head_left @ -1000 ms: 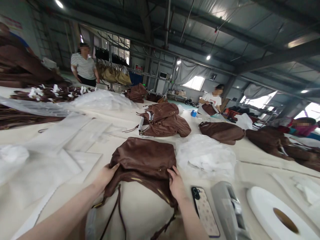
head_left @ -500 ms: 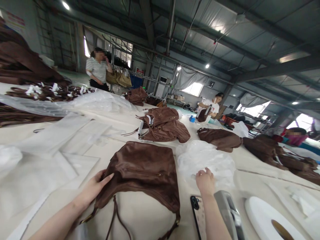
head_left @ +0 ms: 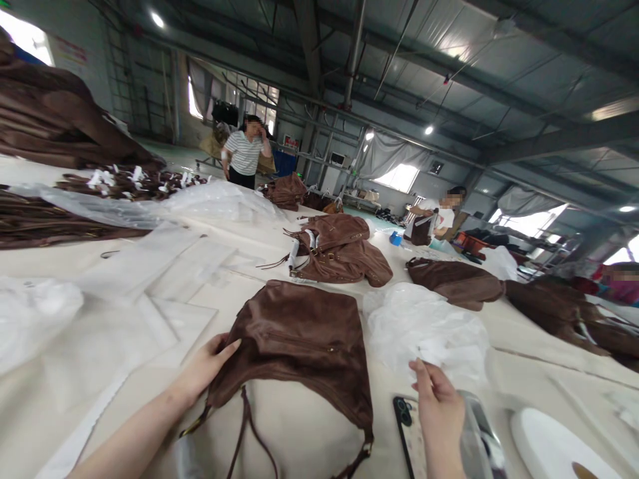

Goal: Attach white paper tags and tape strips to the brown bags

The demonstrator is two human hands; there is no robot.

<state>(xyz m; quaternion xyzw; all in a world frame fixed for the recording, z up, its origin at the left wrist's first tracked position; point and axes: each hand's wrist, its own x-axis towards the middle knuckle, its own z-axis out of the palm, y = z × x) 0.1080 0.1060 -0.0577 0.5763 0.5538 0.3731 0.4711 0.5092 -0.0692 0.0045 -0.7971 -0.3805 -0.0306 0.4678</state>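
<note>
- At lower centre, my left hand (head_left: 206,369) gripped one flat-laid brown bag (head_left: 304,326) by its left edge, seemingly to steady it.
- My right hand (head_left: 440,399) curled beside one plastic heap (head_left: 429,322), lower right; I couldn't tell whether it pinched anything.
- One phone (head_left: 410,436), one white roll (head_left: 544,442) lay nearby, probably for easy reach.

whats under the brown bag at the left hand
Pale tabletop shows around the brown bag, so it seems to rest there. Whatever lies directly beneath is covered. The thumb of the left hand lies on top; how far its fingers reach underneath can't be seen.
</note>
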